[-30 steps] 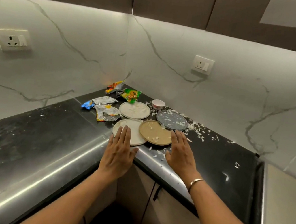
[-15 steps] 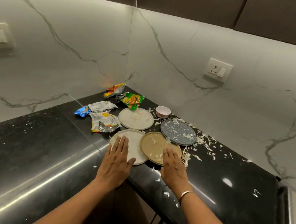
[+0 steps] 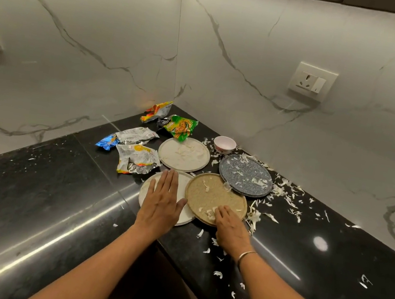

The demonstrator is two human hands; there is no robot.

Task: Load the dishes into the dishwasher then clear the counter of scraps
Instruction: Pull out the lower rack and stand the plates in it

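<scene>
A glossy black stone countertop (image 3: 55, 205) bends round an inside corner. Four round plates lie flat on it in a tight cluster: a white plate (image 3: 186, 181) nearest the front edge, a tan plate (image 3: 213, 192) touching its right side, a cream plate (image 3: 183, 153) and a grey speckled plate (image 3: 245, 175) behind. A small white bowl (image 3: 224, 144) stands upright near the wall. Crumpled snack wrappers lie to the left and behind: a green wrapper (image 3: 180, 126), an orange wrapper (image 3: 157, 111), a silver wrapper (image 3: 137, 135), a blue wrapper (image 3: 106, 141) and a silver-and-yellow wrapper (image 3: 136, 159). White food shreds (image 3: 288, 201) are scattered across the plates and the counter to the right
</scene>
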